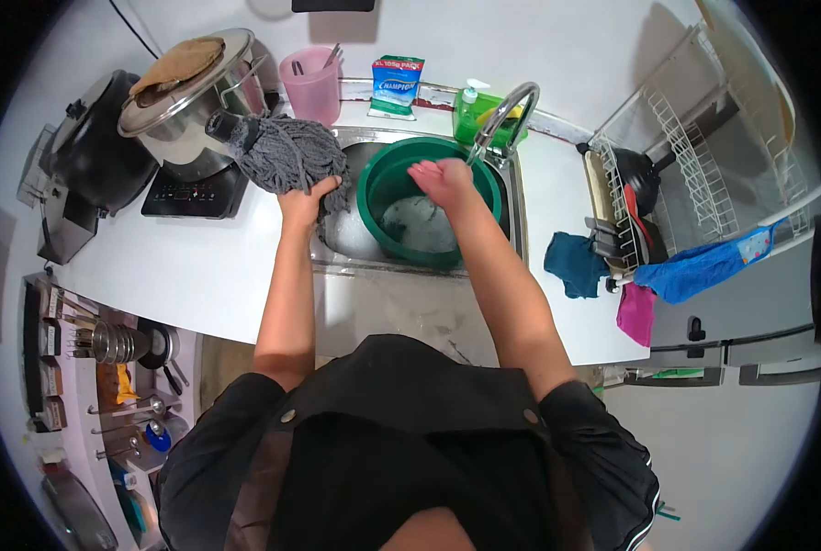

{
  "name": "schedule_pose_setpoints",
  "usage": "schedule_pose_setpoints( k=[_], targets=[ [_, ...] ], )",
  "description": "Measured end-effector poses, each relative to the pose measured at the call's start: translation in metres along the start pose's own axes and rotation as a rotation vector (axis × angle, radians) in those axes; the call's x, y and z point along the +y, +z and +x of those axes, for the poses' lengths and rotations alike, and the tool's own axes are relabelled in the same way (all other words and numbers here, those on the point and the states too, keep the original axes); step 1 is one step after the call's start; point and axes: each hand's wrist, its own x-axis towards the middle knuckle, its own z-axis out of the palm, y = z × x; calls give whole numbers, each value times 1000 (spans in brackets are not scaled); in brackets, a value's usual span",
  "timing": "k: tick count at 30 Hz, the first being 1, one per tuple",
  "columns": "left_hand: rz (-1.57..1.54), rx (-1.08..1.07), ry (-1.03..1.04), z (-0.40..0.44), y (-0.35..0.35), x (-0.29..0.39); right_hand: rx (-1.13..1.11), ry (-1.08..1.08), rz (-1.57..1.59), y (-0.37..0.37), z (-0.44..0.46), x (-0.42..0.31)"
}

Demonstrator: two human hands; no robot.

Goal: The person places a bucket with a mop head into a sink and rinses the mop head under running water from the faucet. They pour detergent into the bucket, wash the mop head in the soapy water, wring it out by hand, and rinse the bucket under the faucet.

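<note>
A grey string mop head (291, 156) with a dark socket is gripped from below by my left hand (311, 200), at the left edge of the sink (342, 234). Its strands hang over my fingers. Inside the sink stands a green basin (367, 207) with foamy, cloudy water (420, 225) at the bottom. My right hand (443, 182) is over the basin, just below the curved faucet (521, 96), fingers stretched out and nothing in them. Whether water is running from the spout I cannot tell.
Behind the sink are a pink pitcher (311, 87), a Champion detergent pack (396, 87) and a green caddy with a soap bottle (466, 115). A large steel pot (185, 110) and an induction cooker (193, 193) stand left. A dish rack (686, 174) and cloths (576, 264) are right.
</note>
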Motion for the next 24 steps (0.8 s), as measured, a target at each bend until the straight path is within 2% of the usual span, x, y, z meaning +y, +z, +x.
schedule_pose_setpoints(
  k=[1,2,4,6,8,9,10,12,13,15,16,18,19,20,21,23,24],
  targets=[
    [23,17,-32,-6,6,10,-107,28,-97,10,0,-1],
    [27,5,-27,-7,7,11,-109,21,-86,20,3,-1],
    [2,-10,-79,-8,9,9,-330,152,-115,38,8,3],
    [56,-8,-67,-9,6,9,-270,133,-148,42,8,3],
    [125,-16,-73,-7,-3,3,-153,72,-42,31,14,-1],
    [125,-10,-73,-6,-5,3,40,47,9,26,12,-7],
    [128,-4,-52,-8,-4,8,41,49,5,20,13,-10],
    [125,2,-39,-10,-4,5,483,-239,-139,5,13,-13],
    [62,-7,-60,-7,-4,-1,488,-241,-143,2,4,-16],
    [-4,-23,-85,-2,-5,-13,-140,48,-613,0,-21,-24],
    [25,-22,-54,0,-5,-19,-134,47,-614,-6,-18,-33],
    [53,-21,-28,-2,-3,-21,-215,-85,-933,-21,2,-51],
    [27,-18,-54,-5,-1,-17,-39,-431,-1006,-30,9,-53],
    [-1,-14,-76,-6,1,-12,-87,-533,-1846,-45,29,-79],
    [-8,-9,-74,-6,2,-6,-426,-247,-2218,-59,50,-92],
    [8,-36,-11,-8,3,-2,-787,115,-2533,-58,42,-92],
    [0,-36,-20,-7,3,-5,-724,94,-2184,-40,6,-78]
  ],
)
